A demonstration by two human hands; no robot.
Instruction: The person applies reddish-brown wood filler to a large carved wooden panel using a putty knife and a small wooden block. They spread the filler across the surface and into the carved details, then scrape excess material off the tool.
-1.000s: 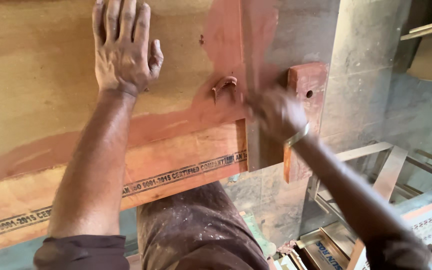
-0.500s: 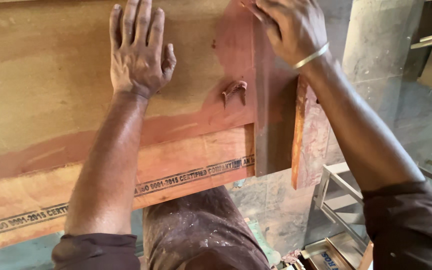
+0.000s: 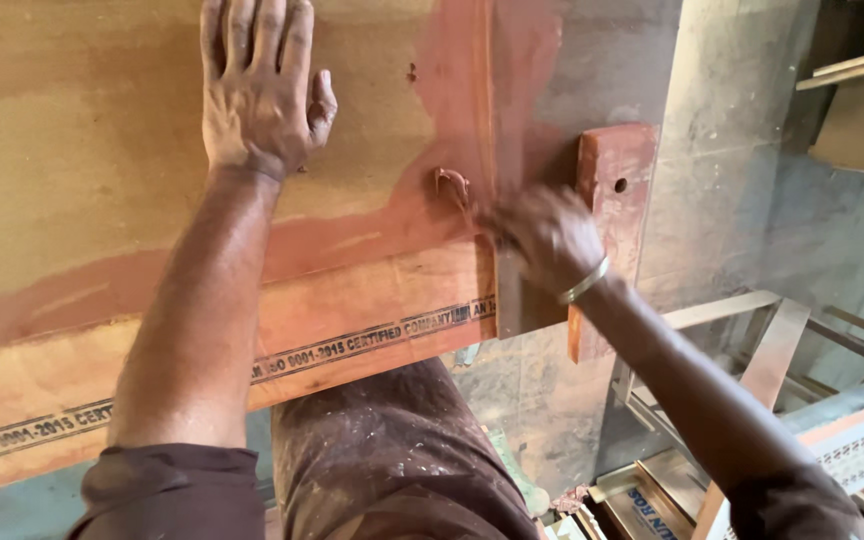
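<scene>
left hand (image 3: 257, 95) flat on plywood board (image 3: 102, 200) — right hand (image 3: 544, 238) at its edge

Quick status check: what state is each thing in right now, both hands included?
left hand: flat, fingers spread, pressed on the plywood board
right hand: blurred, at the board's right edge; grip unclear
plywood board: lying flat, stained reddish
bent nail: sticking out, bent over
wooden block: upright beside the board, holed
</scene>
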